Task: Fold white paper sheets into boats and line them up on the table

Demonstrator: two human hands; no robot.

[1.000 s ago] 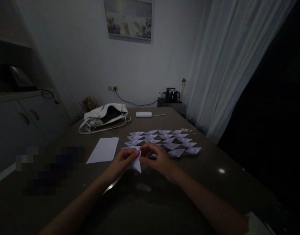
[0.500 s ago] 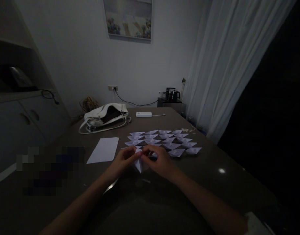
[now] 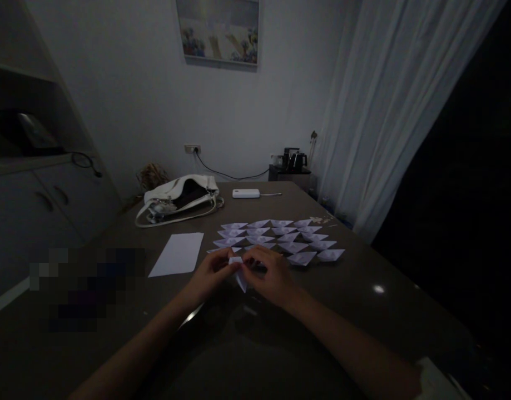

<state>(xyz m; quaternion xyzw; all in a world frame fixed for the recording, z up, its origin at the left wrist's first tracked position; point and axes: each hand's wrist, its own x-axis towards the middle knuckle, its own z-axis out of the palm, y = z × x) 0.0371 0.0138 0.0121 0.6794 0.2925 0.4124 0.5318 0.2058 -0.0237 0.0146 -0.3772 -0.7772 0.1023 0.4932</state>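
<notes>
Between my two hands is a small piece of folded white paper point(image 3: 241, 281), its pointed end hanging down. My left hand point(image 3: 211, 275) pinches it from the left with thumb and fingers. From the right, my right hand point(image 3: 272, 275) pinches the same paper, fingertips close to those of the left. Just beyond my hands, several white paper boats point(image 3: 291, 246) stand in rows on the dark table point(image 3: 322, 333); my fingers hide part of the nearest row. A stack of white paper sheets point(image 3: 178, 254) lies left of the boats.
A white handbag point(image 3: 180, 199) with its strap rests at the table's far left. Behind the boats lies a white power bank point(image 3: 246, 193) with a short cable. Small pale scraps point(image 3: 321, 220) are at the right edge. A curtain point(image 3: 363, 111) hangs on the right.
The folded paper has turned slightly between my fingers: its lower point has swung a little right and its top looks flatter. Both hands keep nearly the same place.
</notes>
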